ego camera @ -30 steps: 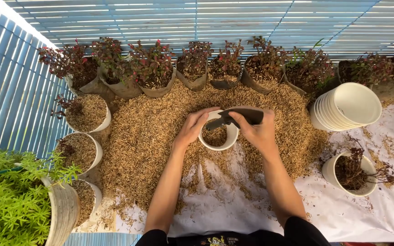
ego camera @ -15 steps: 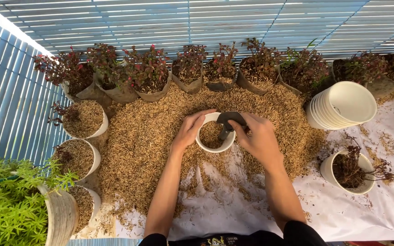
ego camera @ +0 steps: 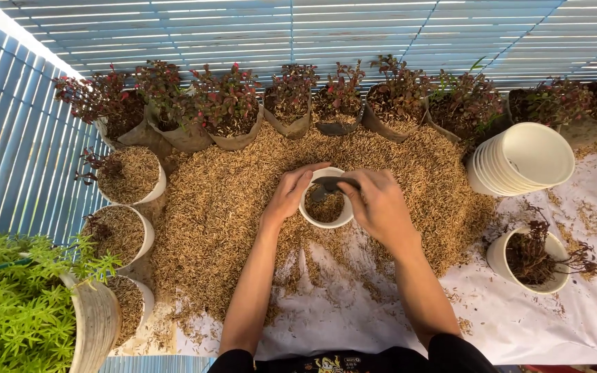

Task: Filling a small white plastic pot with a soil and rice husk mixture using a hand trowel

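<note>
Small white round pot [ego camera: 326, 220], part-filled with husk: left hand [ego camera: 289, 193] clasps its rim, right hand [ego camera: 374, 206] fingers clamped on dark scoop [ego camera: 332, 185]; tilting risks spillage.

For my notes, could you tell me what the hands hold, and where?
Left hand grips the white pot by its rim; right hand holds a dark scoop over it.
</note>
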